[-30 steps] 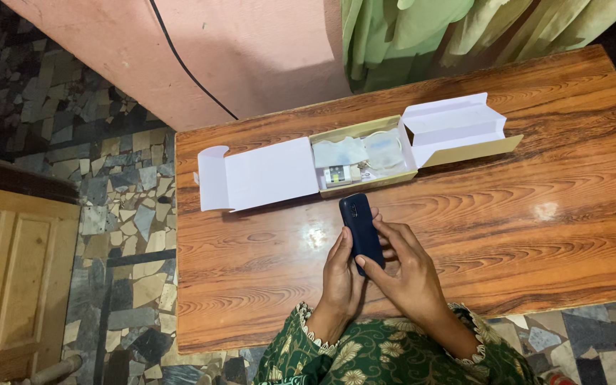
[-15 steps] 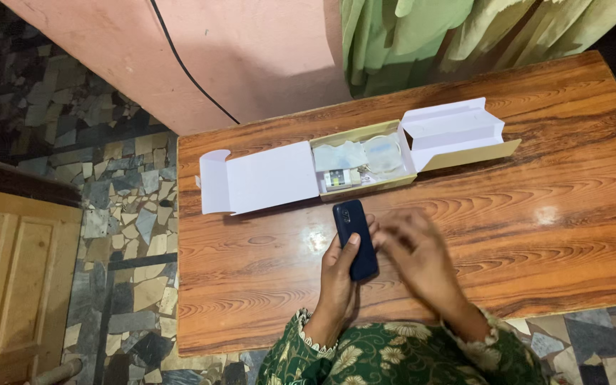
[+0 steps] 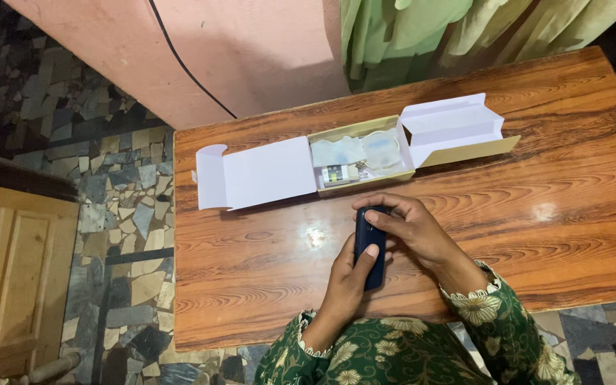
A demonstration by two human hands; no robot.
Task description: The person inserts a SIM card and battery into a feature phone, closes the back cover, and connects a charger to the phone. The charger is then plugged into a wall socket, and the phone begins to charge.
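A small dark blue phone (image 3: 371,258) is held upright over the wooden table (image 3: 550,178). My left hand (image 3: 348,281) grips its lower part, thumb across its face. My right hand (image 3: 408,228) closes over the phone's top end from the right, fingers curled around it. Behind the hands lies an open cardboard box (image 3: 354,158) with white flaps spread to both sides; it holds plastic-wrapped accessories and a small white part.
A pink wall with a black cable (image 3: 187,64) and green fabric (image 3: 422,36) stand behind the table. Left of the table are a mosaic stone floor (image 3: 122,199) and a wooden door (image 3: 16,271).
My right hand left the phone, then came back over its top end. The left hand kept hold throughout, and the phone shifted slightly right and toward me.
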